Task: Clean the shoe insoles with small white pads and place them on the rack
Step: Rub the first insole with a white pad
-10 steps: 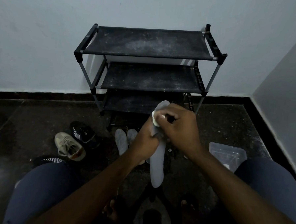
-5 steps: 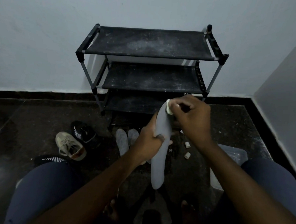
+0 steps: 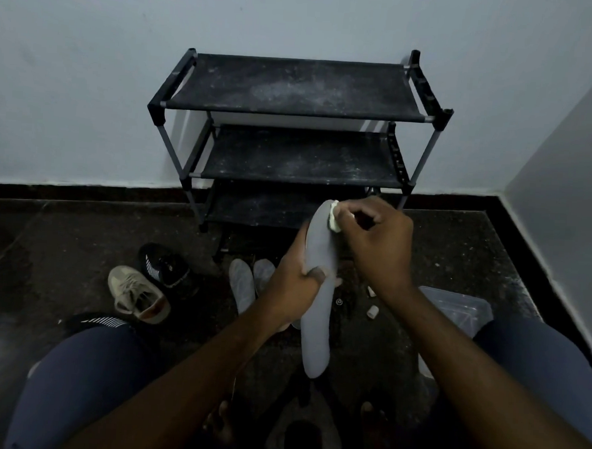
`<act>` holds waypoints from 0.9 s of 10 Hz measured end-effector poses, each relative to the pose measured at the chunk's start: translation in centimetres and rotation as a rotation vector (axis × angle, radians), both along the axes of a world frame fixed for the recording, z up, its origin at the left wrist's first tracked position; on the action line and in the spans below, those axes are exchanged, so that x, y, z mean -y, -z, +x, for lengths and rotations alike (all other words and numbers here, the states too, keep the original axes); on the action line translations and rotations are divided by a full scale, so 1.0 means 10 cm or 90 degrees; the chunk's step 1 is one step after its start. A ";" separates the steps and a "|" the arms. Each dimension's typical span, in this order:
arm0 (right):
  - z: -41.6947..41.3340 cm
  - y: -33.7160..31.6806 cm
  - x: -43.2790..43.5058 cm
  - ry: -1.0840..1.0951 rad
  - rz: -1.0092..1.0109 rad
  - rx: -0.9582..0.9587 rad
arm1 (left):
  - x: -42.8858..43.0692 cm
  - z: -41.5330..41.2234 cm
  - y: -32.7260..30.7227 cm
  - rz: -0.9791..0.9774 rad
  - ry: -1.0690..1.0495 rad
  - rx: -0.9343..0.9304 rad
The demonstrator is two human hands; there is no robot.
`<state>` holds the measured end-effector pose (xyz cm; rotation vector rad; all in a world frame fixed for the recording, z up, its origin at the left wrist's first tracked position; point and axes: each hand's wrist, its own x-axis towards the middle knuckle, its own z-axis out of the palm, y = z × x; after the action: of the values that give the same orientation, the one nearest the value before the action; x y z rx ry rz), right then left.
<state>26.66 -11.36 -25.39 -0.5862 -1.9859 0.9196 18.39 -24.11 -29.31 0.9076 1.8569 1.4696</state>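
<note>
A long grey insole (image 3: 314, 331) stands nearly upright in front of me, gripped around its middle by my left hand (image 3: 293, 279). My right hand (image 3: 377, 244) pinches a small white pad (image 3: 334, 219) against the insole's top right edge. Two more grey insoles (image 3: 241, 285) lie side by side on the dark floor behind my left hand. The black three-shelf rack (image 3: 295, 87) stands against the white wall, its dusty shelves bare.
A beige sneaker (image 3: 136, 295) and a black striped shoe (image 3: 164, 265) lie on the floor at left. Small white pads (image 3: 372, 310) and a clear plastic container (image 3: 455, 306) sit at right. My knees frame the lower view; a wall corner closes the right side.
My right hand slid the pad from the insole's middle up to its top edge. The insole rose slightly. Loose pads on the floor came into sight.
</note>
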 end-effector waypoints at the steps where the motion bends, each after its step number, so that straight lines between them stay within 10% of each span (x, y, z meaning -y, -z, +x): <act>1: 0.04 0.07 0.06 0.014 -0.062 0.030 | -0.01 -0.03 0.01 0.018 -0.011 0.006; 9: -0.01 0.03 0.05 0.029 -0.027 0.009 | -0.03 0.03 -0.02 0.049 -0.011 0.041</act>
<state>26.59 -11.84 -25.72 -0.6609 -1.9623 0.9329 18.73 -23.81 -29.06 0.8719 1.7773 1.5713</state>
